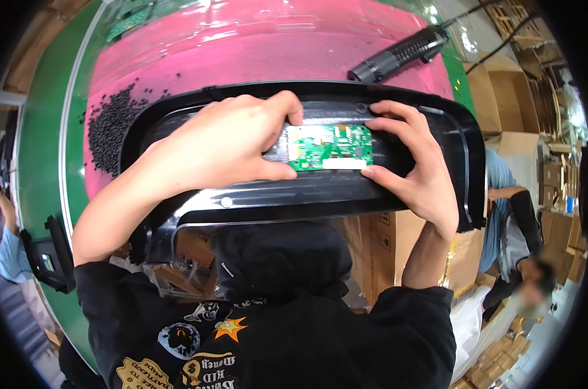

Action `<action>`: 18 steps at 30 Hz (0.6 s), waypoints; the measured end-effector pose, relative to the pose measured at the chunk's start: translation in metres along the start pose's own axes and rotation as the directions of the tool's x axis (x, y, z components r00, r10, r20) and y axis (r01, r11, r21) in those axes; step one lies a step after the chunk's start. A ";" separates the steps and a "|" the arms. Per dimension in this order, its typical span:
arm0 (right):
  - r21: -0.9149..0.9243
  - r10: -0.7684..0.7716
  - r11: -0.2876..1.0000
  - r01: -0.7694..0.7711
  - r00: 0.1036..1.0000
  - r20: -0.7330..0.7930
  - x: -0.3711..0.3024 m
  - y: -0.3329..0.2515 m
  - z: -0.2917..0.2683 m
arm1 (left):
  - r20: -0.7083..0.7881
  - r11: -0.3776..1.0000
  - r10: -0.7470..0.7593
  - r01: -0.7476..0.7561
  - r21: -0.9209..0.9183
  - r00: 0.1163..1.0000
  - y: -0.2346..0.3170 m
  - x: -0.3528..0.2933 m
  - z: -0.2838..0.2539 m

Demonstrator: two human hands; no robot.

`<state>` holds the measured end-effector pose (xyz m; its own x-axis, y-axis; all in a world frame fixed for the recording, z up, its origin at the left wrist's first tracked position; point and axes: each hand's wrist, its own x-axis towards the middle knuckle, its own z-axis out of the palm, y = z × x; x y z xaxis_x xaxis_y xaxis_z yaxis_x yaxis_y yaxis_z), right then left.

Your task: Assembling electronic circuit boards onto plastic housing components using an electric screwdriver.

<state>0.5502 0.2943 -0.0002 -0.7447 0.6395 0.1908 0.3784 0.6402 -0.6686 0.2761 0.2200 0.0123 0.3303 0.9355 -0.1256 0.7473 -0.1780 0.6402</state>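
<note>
A green circuit board [333, 146] with a white strip along its near edge lies over the inside of a long black plastic housing [255, 198]. My left hand [235, 139] has thumb and index finger at the board's left corners. At its right end, my right hand [417, 155] curves around, fingertips at the far corner and thumb at the near corner. Between them the two hands grip the board by its ends. Whether the board's underside touches the housing floor is hidden.
Beyond the housing, a black electric screwdriver [397, 55] with a cable lies on the pink mat [242, 55]. A heap of small black parts [115, 123] sits at the left. Another black housing [47, 259] rests on the green surface, far left. Cardboard boxes [501, 91] and people are nearby.
</note>
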 end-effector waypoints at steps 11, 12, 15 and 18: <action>0.232 0.247 0.952 -0.200 0.949 -0.197 -0.017 -0.017 -0.025 | -0.404 0.971 0.154 -0.064 0.229 0.902 -0.006 -0.051 -0.063; 0.234 0.226 0.958 -0.166 0.940 -0.258 -0.016 -0.016 -0.032 | -0.486 0.946 0.165 0.002 0.325 0.858 -0.020 -0.055 -0.074; -0.027 0.089 0.995 -0.097 0.972 -0.217 0.013 -0.016 -0.047 | -0.399 0.881 0.022 0.172 0.442 0.917 -0.070 -0.094 -0.081; -0.292 0.015 0.954 -0.061 0.987 -0.159 0.040 -0.001 -0.061 | -0.373 0.897 0.025 0.144 0.418 0.927 -0.086 -0.100 -0.064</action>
<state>0.5537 0.3454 0.0520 -0.6421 0.7085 0.2927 0.5674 0.6960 -0.4400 0.1421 0.1614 0.0186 0.1098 0.9770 0.1827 0.9589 -0.1526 0.2394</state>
